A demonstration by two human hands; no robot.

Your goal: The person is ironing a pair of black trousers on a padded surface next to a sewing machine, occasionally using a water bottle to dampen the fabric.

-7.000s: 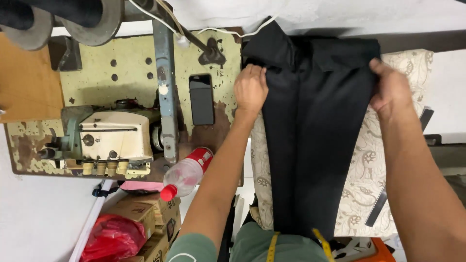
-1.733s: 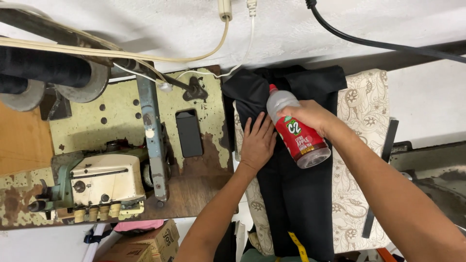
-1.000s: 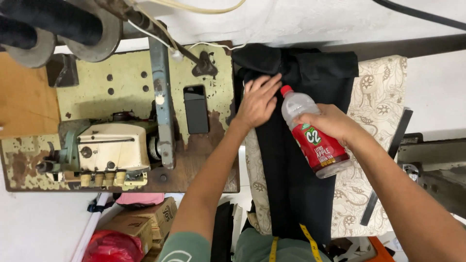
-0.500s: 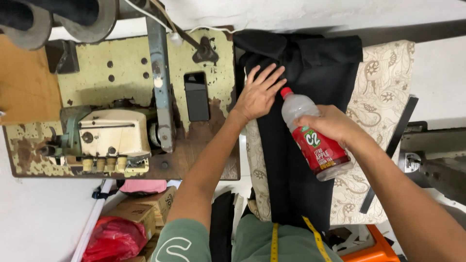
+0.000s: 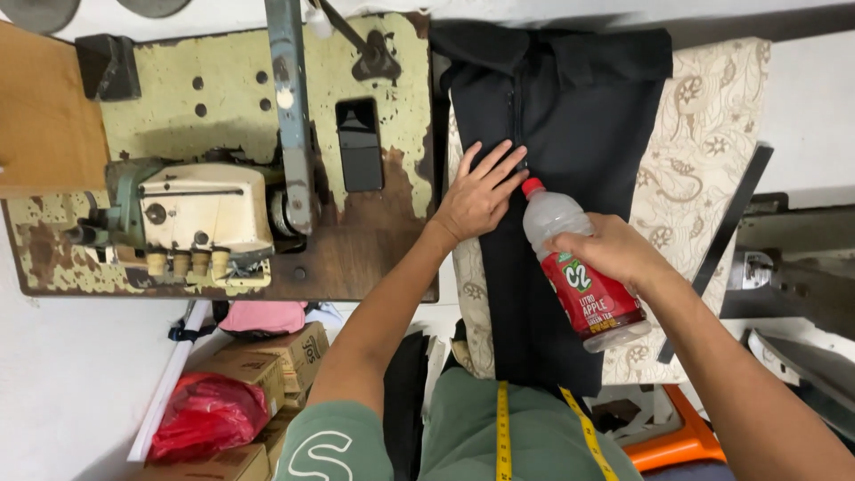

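On the patterned ironing board (image 5: 712, 134), head view: one black garment (image 5: 570, 178) lies folded lengthwise, long axis running from the person's waist away to the far edge, its wider end farthest off. One left hand (image 5: 476, 196) lies flat on the garment's left edge, fingers straight and slightly fanned, pointing up and to the right. One right hand (image 5: 606, 249) wraps around one clear plastic bottle (image 5: 579, 267) with a red label, fingers curled about its middle. The bottle is tilted, long axis diagonal, its red cap (image 5: 532, 186) aimed up-left and just beside the left fingertips, its base toward the lower right. Whether the cap touches the cloth cannot be told.

Near end of the garment hidden behind the person's green shirt (image 5: 499, 436); a yellow tape measure (image 5: 503, 428) hangs over it. Right forearm cut off at the frame's corner.

Left of the board: one worn metal table (image 5: 178, 89) with one cream sewing machine (image 5: 196, 218) and one dark phone (image 5: 361, 142). Below, cardboard boxes (image 5: 285, 347) and a red bag (image 5: 209, 414), count of boxes unclear.
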